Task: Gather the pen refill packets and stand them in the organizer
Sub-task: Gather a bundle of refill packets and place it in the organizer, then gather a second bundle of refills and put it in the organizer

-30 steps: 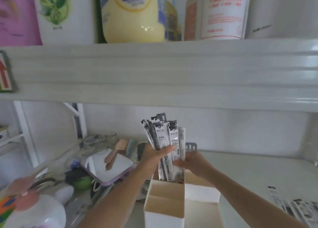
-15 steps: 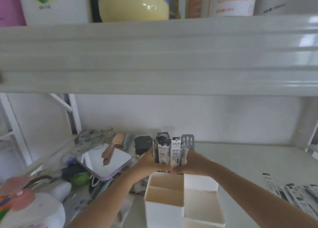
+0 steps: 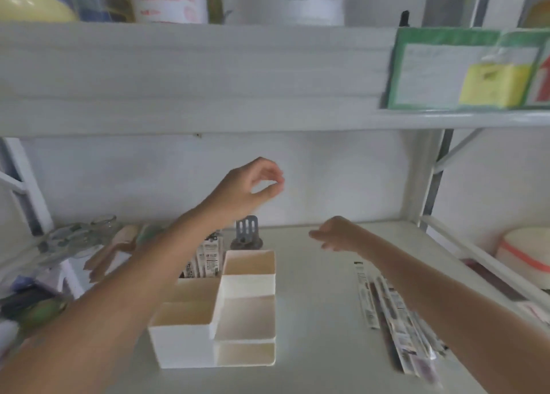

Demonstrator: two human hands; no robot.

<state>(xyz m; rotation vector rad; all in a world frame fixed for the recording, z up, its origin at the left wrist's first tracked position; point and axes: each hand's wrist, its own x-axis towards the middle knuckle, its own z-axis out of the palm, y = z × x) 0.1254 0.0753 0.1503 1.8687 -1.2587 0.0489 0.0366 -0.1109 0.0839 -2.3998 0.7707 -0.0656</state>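
Observation:
A white stepped organizer (image 3: 244,331) with several compartments sits on the shelf in front of me. A bundle of black-and-white pen refill packets (image 3: 208,258) stands upright in its far left compartment, partly hidden by my left forearm. My left hand (image 3: 253,185) is raised well above the organizer, thumb and fingers loosely curled, holding nothing. My right hand (image 3: 334,234) hovers low over the shelf to the organizer's right, fingers loosely curled and blurred, empty. More refill packets (image 3: 393,313) lie flat in a pile on the right of the shelf.
A grey slotted clip (image 3: 246,233) stands just behind the organizer. Clutter with glass jars (image 3: 89,230) and a wooden scoop (image 3: 116,248) fills the left. An upper shelf (image 3: 193,75) with bottles overhangs closely. A green-framed card (image 3: 464,69) hangs at upper right.
Both hands have let go of the packet bundle, which now stands in the organizer. My left hand rose; my right hand moved right. The view shifted right.

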